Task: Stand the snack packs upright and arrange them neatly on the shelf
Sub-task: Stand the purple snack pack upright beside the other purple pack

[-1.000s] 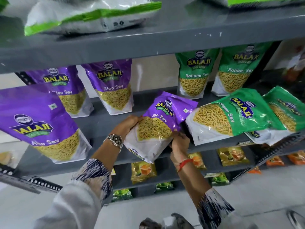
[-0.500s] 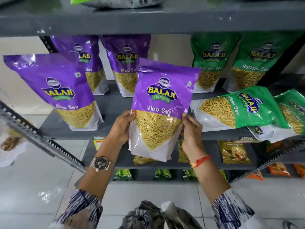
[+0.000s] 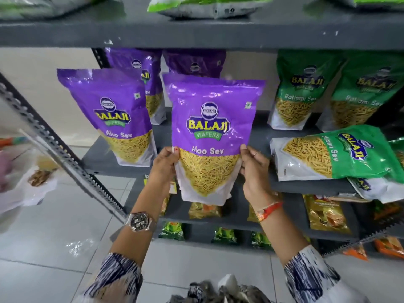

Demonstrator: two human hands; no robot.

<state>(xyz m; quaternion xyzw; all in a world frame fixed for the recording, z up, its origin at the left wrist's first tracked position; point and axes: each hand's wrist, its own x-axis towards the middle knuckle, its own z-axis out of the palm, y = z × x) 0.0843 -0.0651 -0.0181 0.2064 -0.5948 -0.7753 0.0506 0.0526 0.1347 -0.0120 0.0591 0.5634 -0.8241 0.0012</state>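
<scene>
Grey metal shelf (image 3: 306,184) holds purple and green packs. Her left hand (image 3: 162,165) and right hand (image 3: 254,169) both grip the purple Aloo Sev pack (image 3: 211,132) upright, in front of the shelf edge, beside a toppled green pack (image 3: 332,153).

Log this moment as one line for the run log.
step: standing pack upright | held: purple Aloo Sev pack | left hand, right hand: gripping sides | pending: green Ratlami Sev pack lying flat

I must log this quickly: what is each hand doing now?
Left hand: closed on the left edge of the purple pack, held upright.
Right hand: closed on the right edge of the same pack.
</scene>
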